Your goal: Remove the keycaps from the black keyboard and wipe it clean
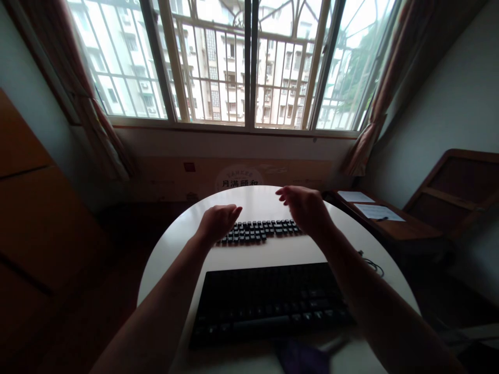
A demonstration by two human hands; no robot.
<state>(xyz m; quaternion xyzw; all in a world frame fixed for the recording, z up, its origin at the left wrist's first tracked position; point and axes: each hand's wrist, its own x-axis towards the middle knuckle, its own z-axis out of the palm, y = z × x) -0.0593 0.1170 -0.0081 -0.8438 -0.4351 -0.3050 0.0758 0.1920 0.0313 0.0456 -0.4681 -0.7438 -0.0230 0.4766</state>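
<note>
A black keyboard (268,301) lies near me on a round white table (163,259). Beyond it, several loose black keycaps (259,230) stand in rows on the tabletop. My left hand (218,222) hovers over the left end of the keycap rows, fingers held together and slightly curled, with nothing seen in it. My right hand (306,208) is raised above the right end of the rows, fingers stretched out to the left, holding nothing.
A dark cable (370,264) trails off the table's right side. A purple object (300,358) lies at the near edge. A wooden side table (390,226) with papers (378,211) stands right, a wooden cabinet (39,223) left. A barred window (249,62) and a cardboard panel (237,179) are ahead.
</note>
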